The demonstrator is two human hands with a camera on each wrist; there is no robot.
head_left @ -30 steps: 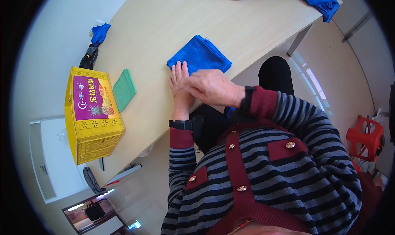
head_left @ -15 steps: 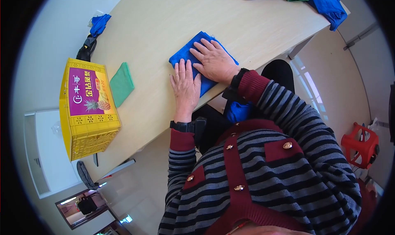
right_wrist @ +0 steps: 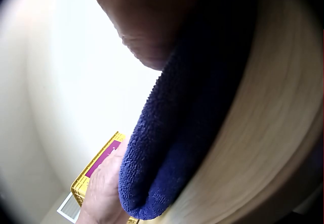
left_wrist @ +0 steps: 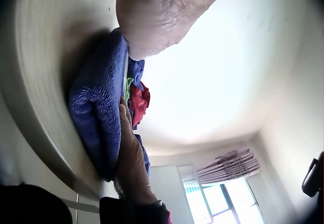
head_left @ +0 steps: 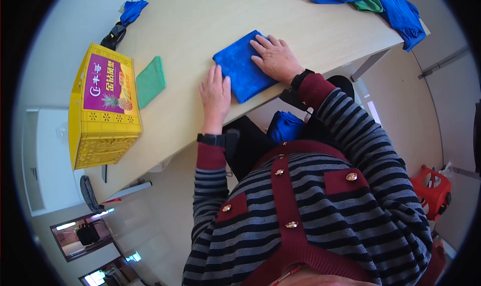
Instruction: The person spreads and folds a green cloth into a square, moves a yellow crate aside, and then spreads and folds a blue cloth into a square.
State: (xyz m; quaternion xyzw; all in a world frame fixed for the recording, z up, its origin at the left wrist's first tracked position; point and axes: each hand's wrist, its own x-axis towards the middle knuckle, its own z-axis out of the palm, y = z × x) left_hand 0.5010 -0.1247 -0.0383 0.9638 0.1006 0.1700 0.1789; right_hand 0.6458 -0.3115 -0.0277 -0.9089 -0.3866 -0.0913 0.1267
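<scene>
A folded blue cloth (head_left: 241, 68) lies flat near the table's front edge. At its left edge, the left hand (head_left: 215, 96) rests with straight fingers, fingertips touching the cloth's side. The right hand (head_left: 278, 60) lies over the cloth's right edge, fingers spread. In the left wrist view the cloth (left_wrist: 96, 102) shows thick, rounded folds, with the right hand (left_wrist: 132, 163) against its far side. The right wrist view shows the cloth (right_wrist: 157, 153) from its folded side, the left hand (right_wrist: 104, 188) beyond it.
A green folded cloth (head_left: 151, 81) lies to the left, beside a yellow box (head_left: 107, 105) with a pineapple picture. Blue cloths (head_left: 401, 18) and a green one (head_left: 370, 1) are heaped at the table's far right corner. A red stool (head_left: 432, 192) stands on the floor.
The hands have moved apart, from overlapping at the cloth's near left part to its opposite edges. More of the cloth's top shows, and the view has shifted.
</scene>
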